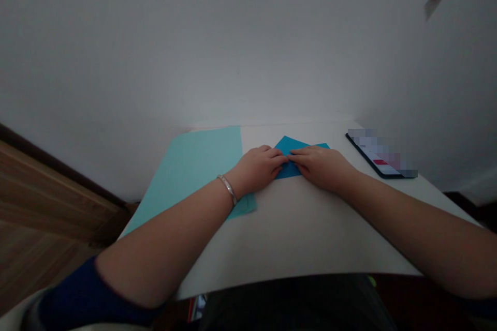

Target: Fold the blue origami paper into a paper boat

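Note:
A sheet of bright blue paper point(288, 144), folded with pointed corners, lies on the white table between my hands. My left hand point(264, 165) is closed at the paper's left side, its fingers bent and their tips on the sheet near the middle. From the right, my right hand point(320, 165) has its fingers together and pressed on the paper, covering much of that side. The fingertips of both hands almost meet. Parts of the folds are hidden under the fingers.
A larger light teal sheet point(194, 163) lies on the left of the white table point(295, 238), partly under my left forearm. At the right edge rests a phone point(382, 158) with its screen lit. A grey wall point(248, 41) stands behind the table.

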`<control>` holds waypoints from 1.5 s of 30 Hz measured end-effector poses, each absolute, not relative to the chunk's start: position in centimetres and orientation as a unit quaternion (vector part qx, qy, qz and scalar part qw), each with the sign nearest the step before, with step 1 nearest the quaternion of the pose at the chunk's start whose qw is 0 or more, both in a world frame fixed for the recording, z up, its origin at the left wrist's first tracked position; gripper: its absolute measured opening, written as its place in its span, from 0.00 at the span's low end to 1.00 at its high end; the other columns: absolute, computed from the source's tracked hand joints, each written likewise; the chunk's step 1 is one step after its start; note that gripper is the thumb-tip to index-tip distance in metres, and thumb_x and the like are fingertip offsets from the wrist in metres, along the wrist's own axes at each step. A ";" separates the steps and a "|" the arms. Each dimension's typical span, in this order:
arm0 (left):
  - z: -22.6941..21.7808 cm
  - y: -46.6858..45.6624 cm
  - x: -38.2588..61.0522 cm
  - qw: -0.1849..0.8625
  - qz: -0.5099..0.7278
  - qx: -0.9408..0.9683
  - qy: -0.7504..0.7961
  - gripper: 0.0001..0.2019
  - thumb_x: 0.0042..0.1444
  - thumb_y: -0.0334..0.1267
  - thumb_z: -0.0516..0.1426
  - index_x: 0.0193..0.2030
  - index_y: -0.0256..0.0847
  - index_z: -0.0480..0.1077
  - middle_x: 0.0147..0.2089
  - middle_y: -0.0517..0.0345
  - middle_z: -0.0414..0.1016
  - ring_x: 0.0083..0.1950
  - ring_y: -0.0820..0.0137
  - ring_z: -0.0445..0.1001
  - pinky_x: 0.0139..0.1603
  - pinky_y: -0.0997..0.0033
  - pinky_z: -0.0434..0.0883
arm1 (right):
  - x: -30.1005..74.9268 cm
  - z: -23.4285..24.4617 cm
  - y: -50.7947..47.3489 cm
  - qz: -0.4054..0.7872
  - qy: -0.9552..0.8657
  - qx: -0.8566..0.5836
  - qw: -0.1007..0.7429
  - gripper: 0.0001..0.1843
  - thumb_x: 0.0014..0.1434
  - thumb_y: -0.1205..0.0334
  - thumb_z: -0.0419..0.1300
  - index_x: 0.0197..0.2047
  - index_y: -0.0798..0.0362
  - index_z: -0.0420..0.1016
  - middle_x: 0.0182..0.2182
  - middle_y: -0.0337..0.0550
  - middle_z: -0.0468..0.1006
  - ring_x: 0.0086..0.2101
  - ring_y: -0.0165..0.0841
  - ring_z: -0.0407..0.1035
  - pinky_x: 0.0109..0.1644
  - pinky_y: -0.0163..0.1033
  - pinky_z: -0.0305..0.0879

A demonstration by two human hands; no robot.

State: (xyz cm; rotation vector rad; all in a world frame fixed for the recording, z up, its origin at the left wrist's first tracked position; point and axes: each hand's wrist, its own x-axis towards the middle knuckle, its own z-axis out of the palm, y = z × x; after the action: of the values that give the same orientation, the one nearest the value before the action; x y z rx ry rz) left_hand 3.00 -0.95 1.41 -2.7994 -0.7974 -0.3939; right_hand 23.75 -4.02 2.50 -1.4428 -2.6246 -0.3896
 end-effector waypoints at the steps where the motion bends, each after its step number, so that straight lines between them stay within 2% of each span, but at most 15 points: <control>1: 1.4 -1.0 3.1 0.105 -0.129 -0.949 -0.269 0.14 0.63 0.35 0.50 0.54 0.40 0.69 0.50 0.51 0.73 0.49 0.66 0.69 0.53 0.63 0.68 | 23.6 2.4 -4.0 -0.123 -0.872 -0.469 0.067 0.19 0.64 0.62 0.48 0.54 0.49 0.74 0.53 0.46 0.76 0.47 0.39 0.72 0.47 0.43 0.68; 11: 2.9 -2.0 3.4 0.132 -0.062 -0.942 -0.302 0.09 0.63 0.36 0.50 0.42 0.36 0.71 0.42 0.51 0.75 0.44 0.64 0.72 0.41 0.66 0.70 | 23.7 2.5 -3.8 -0.110 -0.881 -0.455 0.065 0.19 0.62 0.63 0.49 0.51 0.52 0.76 0.51 0.49 0.77 0.47 0.40 0.72 0.48 0.44 0.69; 17: 3.3 -2.4 3.5 0.162 -0.037 -0.928 -0.333 0.10 0.62 0.38 0.52 0.39 0.34 0.72 0.41 0.48 0.75 0.43 0.62 0.73 0.36 0.67 0.70 | 23.7 2.7 -3.9 -0.118 -0.881 -0.455 0.061 0.19 0.62 0.62 0.49 0.51 0.53 0.76 0.51 0.48 0.77 0.47 0.40 0.72 0.49 0.44 0.68; 25: 3.4 -2.6 3.6 0.172 -0.025 -0.914 -0.367 0.11 0.63 0.37 0.52 0.36 0.34 0.73 0.39 0.47 0.73 0.40 0.65 0.73 0.35 0.70 0.70 | 23.8 2.5 -3.6 -0.114 -0.882 -0.452 0.069 0.19 0.62 0.63 0.50 0.51 0.52 0.76 0.51 0.49 0.76 0.47 0.41 0.73 0.48 0.46 0.69; 38: 4.6 -3.2 3.7 0.159 0.016 -0.879 -0.448 0.11 0.61 0.34 0.52 0.35 0.34 0.75 0.36 0.44 0.74 0.37 0.58 0.76 0.29 0.65 0.71 | 24.0 2.7 -3.6 -0.118 -0.885 -0.448 0.054 0.19 0.62 0.63 0.49 0.50 0.54 0.77 0.52 0.50 0.76 0.47 0.41 0.73 0.48 0.46 0.69; 45: 5.2 -4.3 3.9 0.158 0.029 -0.865 -0.476 0.11 0.58 0.26 0.51 0.31 0.33 0.74 0.32 0.43 0.74 0.37 0.59 0.76 0.32 0.66 0.69 | 23.8 3.1 -3.5 -0.121 -0.881 -0.455 0.049 0.19 0.62 0.62 0.49 0.49 0.53 0.77 0.52 0.49 0.76 0.46 0.41 0.73 0.48 0.45 0.69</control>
State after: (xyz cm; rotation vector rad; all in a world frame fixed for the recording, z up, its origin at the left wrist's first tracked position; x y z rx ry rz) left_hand 3.88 -4.33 5.23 -2.4732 -1.3601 0.0827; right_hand 23.81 -3.55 3.06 -1.3857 -2.6849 -0.3684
